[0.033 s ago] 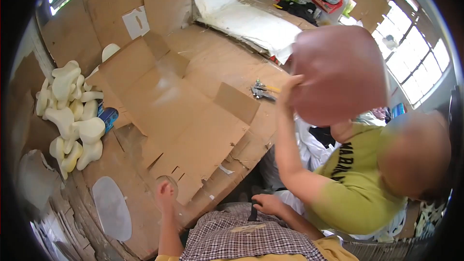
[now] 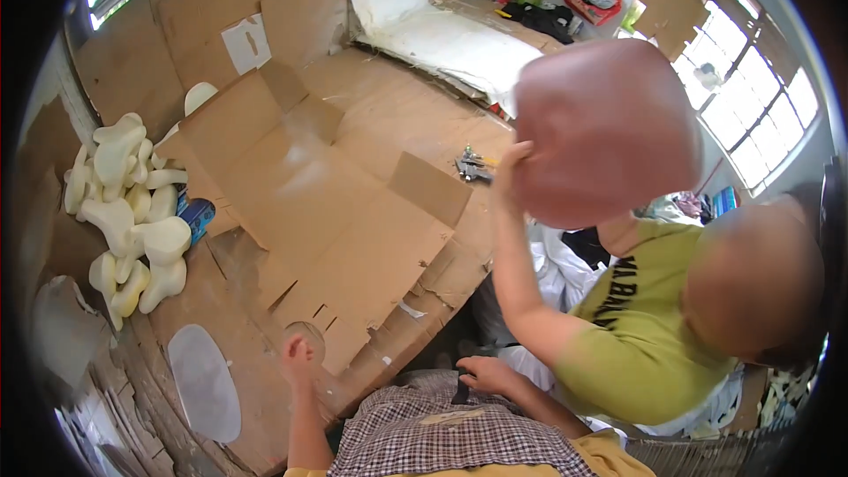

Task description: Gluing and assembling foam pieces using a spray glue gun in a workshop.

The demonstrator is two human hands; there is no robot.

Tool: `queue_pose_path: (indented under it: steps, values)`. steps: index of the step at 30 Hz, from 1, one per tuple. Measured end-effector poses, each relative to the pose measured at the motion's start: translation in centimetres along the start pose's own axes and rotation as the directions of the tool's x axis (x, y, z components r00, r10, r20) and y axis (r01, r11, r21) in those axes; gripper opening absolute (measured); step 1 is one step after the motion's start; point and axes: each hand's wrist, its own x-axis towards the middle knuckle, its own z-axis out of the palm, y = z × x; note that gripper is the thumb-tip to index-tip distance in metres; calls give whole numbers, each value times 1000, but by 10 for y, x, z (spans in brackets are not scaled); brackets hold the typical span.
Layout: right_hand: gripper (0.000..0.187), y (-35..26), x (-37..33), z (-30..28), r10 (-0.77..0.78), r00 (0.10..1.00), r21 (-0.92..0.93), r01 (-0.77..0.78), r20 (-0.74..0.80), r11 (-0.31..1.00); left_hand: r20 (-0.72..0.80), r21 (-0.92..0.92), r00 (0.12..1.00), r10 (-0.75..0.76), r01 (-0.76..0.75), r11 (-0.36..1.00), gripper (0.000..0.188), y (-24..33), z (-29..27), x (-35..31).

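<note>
The left hand (image 2: 299, 352) is held with its fingers curled over the near edge of a large, flat, brown cardboard sheet (image 2: 344, 212); nothing is seen within it, and whether the fingertips meet or the sheet is touched cannot be told. The right hand (image 2: 488, 374) is placed at the front of a brown-and-white checked cloth apron (image 2: 442, 433), its curled fingers set against a narrow black object (image 2: 461, 386); whether this is pinched cannot be told. Beyond and above the right hand, a rounded, reddish-brown, leather-like cushion (image 2: 609, 128) is held up by a co-worker's hand (image 2: 511, 175) at its left edge. To the left of the left hand, a pale grey oval sheet (image 2: 205, 384) is laid, with cream foam pieces (image 2: 110, 216) heaped farther out.

The step in hand is judged to be a handling of the cushion by the co-worker, with both of the wearer's hands at rest. For any next move involving the cushion, clear space beside the right hand is judged to be needed.
</note>
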Motion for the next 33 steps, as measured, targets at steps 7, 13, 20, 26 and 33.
queue_pose_path:
  steps: [7,13,20,26,33]
  values:
    - [35,-20,-3,12,11,999,5,-11,35,1000,-167,-126,984,-68,47,991,14,4,-38,-10]
    - [33,-33,-4,26,57,998,146,-56,-2,988,-186,-152,980,-66,38,988,15,13,-43,-17]
    - [32,-38,3,5,45,999,-29,-45,29,999,-226,-222,966,-124,73,972,14,-2,-59,-32]
    - [33,-29,-3,11,11,999,29,-12,30,1000,-210,-166,972,-108,73,983,16,2,-54,-22]
    - [34,-28,-9,-2,159,987,169,-161,26,972,-161,15,978,-136,140,990,22,46,-5,31]
